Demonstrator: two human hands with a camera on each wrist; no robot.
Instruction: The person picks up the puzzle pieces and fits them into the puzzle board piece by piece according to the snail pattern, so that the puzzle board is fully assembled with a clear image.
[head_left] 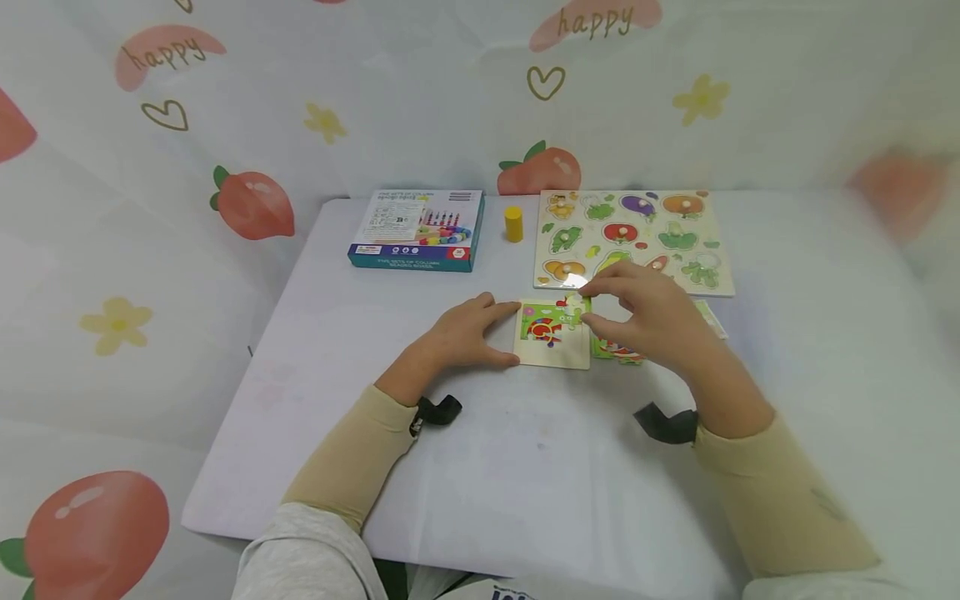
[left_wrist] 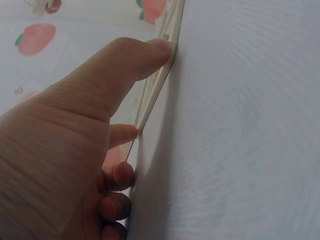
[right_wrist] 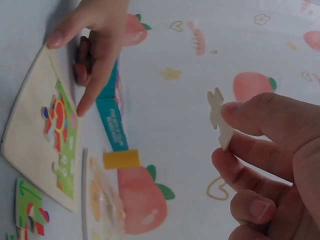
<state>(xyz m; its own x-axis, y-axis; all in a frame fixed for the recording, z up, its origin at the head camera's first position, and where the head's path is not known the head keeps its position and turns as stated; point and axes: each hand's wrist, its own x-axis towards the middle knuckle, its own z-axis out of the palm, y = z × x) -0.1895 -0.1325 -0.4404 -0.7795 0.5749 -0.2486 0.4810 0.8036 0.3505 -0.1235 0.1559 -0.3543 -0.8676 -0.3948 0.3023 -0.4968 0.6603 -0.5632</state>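
A small square jigsaw tray (head_left: 551, 354) of pale wood lies on the table, with a partly assembled green and red picture inside its frame. My left hand (head_left: 468, 333) rests at the tray's left side, thumb and index finger extended against its edge near two corners. Above the tray's upper right corner, my right hand (head_left: 656, 312) pinches a jigsaw piece (right_wrist: 218, 117) between thumb and fingers. That piece shows its plain pale side in the right wrist view. Loose green and red jigsaw pieces (right_wrist: 31, 207) lie beside the tray, partly under the right hand in the head view.
A vegetable peg puzzle board (head_left: 723, 279) lies behind the right hand. Left of it stands a yellow cylinder (head_left: 513, 225), then a flat teal and white box (head_left: 416, 229). Another pale flat item (head_left: 711, 319) shows past the right wrist. A patterned sheet hangs behind the table.
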